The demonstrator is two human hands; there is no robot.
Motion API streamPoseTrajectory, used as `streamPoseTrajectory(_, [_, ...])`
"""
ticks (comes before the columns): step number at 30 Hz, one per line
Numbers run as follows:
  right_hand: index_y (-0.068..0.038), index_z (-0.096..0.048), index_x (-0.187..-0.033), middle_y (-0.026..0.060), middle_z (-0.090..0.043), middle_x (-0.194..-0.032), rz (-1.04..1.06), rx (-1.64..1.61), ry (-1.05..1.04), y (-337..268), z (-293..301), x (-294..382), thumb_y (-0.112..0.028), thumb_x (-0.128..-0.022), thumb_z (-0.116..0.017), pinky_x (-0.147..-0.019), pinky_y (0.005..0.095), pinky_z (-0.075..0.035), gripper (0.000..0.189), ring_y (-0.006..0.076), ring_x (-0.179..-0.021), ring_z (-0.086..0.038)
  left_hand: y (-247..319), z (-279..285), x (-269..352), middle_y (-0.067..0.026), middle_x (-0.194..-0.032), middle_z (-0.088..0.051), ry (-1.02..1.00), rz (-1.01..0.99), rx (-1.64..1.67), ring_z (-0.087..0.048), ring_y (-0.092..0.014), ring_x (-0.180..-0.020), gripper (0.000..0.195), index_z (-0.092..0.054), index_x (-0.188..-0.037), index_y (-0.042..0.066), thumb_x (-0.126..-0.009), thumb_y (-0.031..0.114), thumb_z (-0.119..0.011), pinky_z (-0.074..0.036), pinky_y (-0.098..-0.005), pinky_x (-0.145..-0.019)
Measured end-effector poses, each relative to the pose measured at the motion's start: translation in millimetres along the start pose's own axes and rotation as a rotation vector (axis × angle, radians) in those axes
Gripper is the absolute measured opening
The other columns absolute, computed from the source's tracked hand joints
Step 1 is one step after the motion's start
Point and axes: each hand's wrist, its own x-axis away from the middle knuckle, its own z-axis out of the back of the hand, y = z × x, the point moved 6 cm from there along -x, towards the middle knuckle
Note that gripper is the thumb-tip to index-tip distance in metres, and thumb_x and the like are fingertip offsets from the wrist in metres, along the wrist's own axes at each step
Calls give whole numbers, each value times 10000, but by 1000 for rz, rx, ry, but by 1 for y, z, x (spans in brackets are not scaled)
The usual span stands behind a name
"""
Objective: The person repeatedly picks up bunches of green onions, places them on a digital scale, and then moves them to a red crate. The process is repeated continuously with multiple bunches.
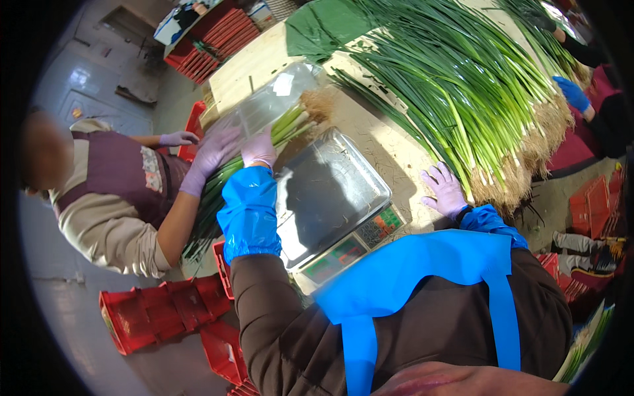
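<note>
My left hand point(259, 148), in a pale purple glove, grips a small bunch of green onions point(289, 123) beyond the scale's left side. The roots point right, and the leaves hang down past the table's left edge. A co-worker's gloved hand point(216, 151) is on the same bunch, close to mine. My right hand point(443, 190), gloved alike, rests on the tabletop with its fingers apart and holds nothing. It lies beside the root ends of a large pile of green onions point(475, 109). Between my hands sits a digital scale with a bare metal pan point(337, 193).
Clear plastic bags point(267, 101) lie on the table point(237, 69) behind the bunch. Beyond is a green plastic sheet point(327, 29). Red crates point(168, 309) stand at the lower left, others point(589, 208) at right. Another person's blue-gloved hand point(572, 94) is near the pile's roots.
</note>
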Motion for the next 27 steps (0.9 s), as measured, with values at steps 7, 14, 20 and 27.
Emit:
streamPoseTrajectory(7, [-181, -498, -1411, 163, -410, -1460, -13, -268, 83, 11, 3, 1, -402, -789, -736, -1118, 501, -332, 702, 396, -1386, -335, -6, -65, -31, -267, -1326, -564, -336, 56, 257, -594, -402, -1175, 1058, -198, -1555, 113, -747, 452, -790, -489, -430, -978])
streamPoseTrajectory(14, [-173, -434, -1441, 168, -547, -1192, -274, -418, 72, 24, 21, 16, -136, -849, -655, -910, 454, -488, 634, 366, -1081, -558, 49, 56, 26, -274, -1381, -493, 36, -271, 351, -432, -439, -1321, 878, -328, -1493, 31, -806, 377, -754, -361, -455, -1106])
streamPoseTrajectory(20, [-105, -519, -1354, 155, -590, -1041, -430, -171, 407, 86, 71, -17, -278, -850, -708, -830, 424, -520, 565, 333, -936, -610, 123, 125, 154, -163, -1367, -562, 41, -636, 805, -570, -332, -1211, 765, -453, -1443, 73, -763, 136, -796, -417, -410, -1062])
streamPoseTrajectory(27, [-14, -635, -1154, 194, -667, -1025, -666, -578, 452, 151, 53, -31, -243, -847, -703, -857, 442, -511, 389, 367, -967, -647, 192, 98, 224, -142, -1210, -645, -250, -464, 1295, -599, -229, -1161, 644, -474, -1433, 50, -850, 96, -743, -442, -333, -1017])
